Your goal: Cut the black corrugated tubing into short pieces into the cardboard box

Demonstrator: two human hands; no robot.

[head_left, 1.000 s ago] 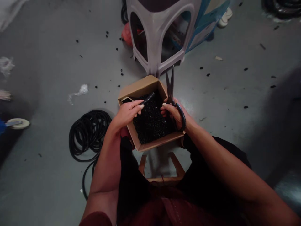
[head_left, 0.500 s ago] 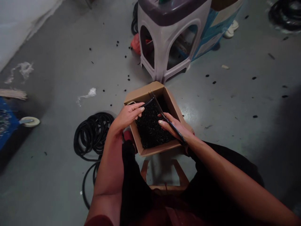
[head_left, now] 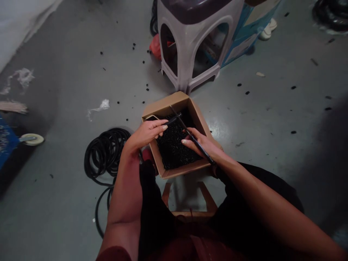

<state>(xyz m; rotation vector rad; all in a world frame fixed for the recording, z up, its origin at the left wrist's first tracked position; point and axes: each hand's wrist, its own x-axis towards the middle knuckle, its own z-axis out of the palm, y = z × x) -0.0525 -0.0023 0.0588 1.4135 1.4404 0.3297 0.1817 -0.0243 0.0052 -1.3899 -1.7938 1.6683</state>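
Over a cardboard box [head_left: 184, 169] filled with small black pieces [head_left: 178, 148], my left hand [head_left: 152, 131] pinches a thin, ridged black strip [head_left: 174, 119]. The strip points up and to the right from the fingertips. My right hand [head_left: 199, 143] is wrapped round a long, dark cutting tool [head_left: 187, 130], which looks like scissors. Its blade crosses the free end of the strip, and its handle runs back along the palm. Whether blade and strip touch cannot be made out.
Coiled black tubing [head_left: 107, 154] lies on the floor at the left. A grey plastic stool [head_left: 185, 47] stands beyond the box, with a blue carton [head_left: 243, 36] behind it. A blue object with a caster [head_left: 32, 139] is at far left. Black bits dot the floor.
The scissor-like blades, spread apart before, now look closed together across the strip. Both hands remain over the box in nearly the same place; the whole view has shifted slightly.
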